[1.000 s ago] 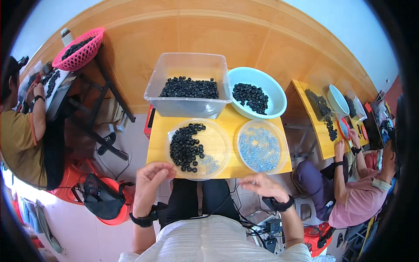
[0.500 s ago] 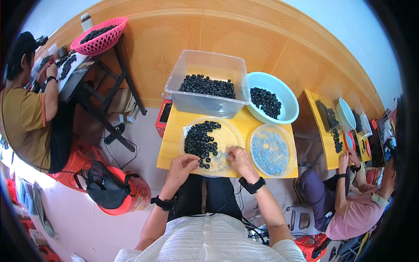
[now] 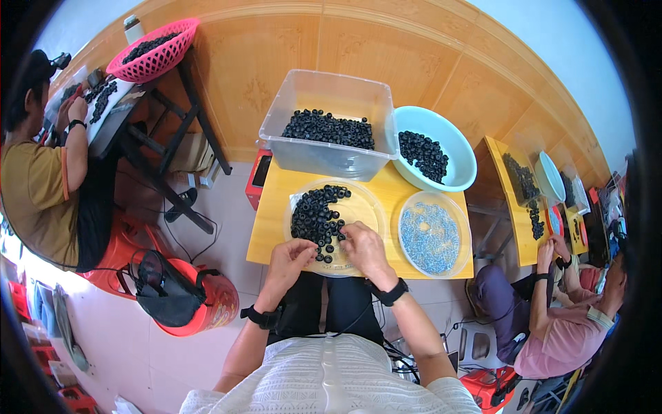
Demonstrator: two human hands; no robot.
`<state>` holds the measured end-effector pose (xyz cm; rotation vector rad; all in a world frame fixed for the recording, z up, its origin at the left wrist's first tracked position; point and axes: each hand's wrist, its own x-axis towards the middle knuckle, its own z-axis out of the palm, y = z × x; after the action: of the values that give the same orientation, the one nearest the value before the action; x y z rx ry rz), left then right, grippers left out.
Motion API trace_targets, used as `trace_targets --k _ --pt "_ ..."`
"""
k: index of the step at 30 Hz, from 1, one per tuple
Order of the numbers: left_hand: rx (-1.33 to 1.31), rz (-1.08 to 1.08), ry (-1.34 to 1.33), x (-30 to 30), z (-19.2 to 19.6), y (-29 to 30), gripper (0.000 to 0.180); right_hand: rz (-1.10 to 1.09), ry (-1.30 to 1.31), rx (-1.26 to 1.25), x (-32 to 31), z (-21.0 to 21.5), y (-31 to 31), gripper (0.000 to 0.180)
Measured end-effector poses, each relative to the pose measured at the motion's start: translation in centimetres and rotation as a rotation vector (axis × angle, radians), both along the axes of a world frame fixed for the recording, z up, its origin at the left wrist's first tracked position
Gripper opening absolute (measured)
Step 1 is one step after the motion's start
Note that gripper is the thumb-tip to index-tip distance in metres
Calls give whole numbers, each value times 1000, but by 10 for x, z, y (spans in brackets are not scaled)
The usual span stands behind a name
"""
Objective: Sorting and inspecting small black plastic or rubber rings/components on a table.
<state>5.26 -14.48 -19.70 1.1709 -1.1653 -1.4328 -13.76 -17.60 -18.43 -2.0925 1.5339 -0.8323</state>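
Yellow tabletop (image 3: 269,228), black rings (image 3: 312,216) just beyond left hand (image 3: 287,265), beside right hand (image 3: 366,249)

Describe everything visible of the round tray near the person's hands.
The tray looks like clear plastic, round and shallow, with a low rim. It lies on the yellow table, near the front edge. Black rings crowd its left part; its far right looks bare. The left hand and right hand cover parts of its front; whether they touch it is unclear.
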Motion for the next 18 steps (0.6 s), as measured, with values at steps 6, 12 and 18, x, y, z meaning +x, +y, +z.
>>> trace_targets --k 6,12,18 --pt "6 -2 2 4 -2 6 15 12 108 -13 2 -15 -10 14" --pt "33 16 52 5 -1 7 14 88 216 -23 0 -9 -8 20" --pt "50 -16 49 0 -2 6 14 111 270 -106 -2 -8 -7 23"
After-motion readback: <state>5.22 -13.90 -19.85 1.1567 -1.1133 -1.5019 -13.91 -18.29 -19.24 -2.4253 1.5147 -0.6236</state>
